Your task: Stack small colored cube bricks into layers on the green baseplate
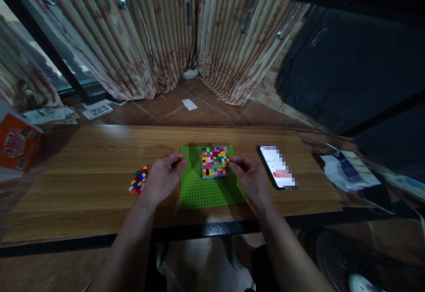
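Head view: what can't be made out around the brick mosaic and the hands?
- Phone screen: blurred out.
- Left hand fingers: whether they pinch a brick, too small.
- Loose bricks: partly behind the left hand.
- Right hand fingertips at the mosaic: contact unclear, dim.

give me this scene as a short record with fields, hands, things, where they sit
left hand: at the left edge of the green baseplate, beside the loose bricks
right hand: fingertips at the right side of the brick block
brick block: many colours, on the baseplate's far part
phone: screen lit, right of the baseplate
table: wooden
orange box: far left
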Demonstrator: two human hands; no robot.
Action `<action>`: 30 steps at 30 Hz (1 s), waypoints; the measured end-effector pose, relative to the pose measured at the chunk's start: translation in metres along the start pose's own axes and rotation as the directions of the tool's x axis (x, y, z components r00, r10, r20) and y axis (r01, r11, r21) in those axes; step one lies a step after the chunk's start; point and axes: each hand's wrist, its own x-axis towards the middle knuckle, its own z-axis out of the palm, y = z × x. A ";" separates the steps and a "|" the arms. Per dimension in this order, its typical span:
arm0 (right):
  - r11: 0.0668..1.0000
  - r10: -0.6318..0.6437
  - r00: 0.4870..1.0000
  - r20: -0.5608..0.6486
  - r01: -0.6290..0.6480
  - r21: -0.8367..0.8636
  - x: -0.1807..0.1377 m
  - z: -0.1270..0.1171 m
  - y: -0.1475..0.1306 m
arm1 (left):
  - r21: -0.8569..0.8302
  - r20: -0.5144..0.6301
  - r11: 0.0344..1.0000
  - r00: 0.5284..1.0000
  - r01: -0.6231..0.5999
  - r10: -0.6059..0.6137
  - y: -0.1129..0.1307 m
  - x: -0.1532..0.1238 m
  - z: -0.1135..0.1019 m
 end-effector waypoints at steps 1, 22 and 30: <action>1.000 0.010 1.000 -0.005 -0.009 0.014 0.001 0.001 0.001 | 0.008 -0.003 1.000 1.000 -0.003 0.003 0.000 0.000 0.000; 0.946 0.162 0.987 0.010 -0.158 0.284 0.005 0.010 0.005 | 0.092 0.025 0.996 1.000 0.001 -0.004 -0.003 0.000 -0.005; 0.947 0.171 0.985 0.007 -0.166 0.273 0.005 0.010 0.005 | 0.110 0.028 0.994 0.999 -0.019 0.017 -0.006 -0.001 -0.005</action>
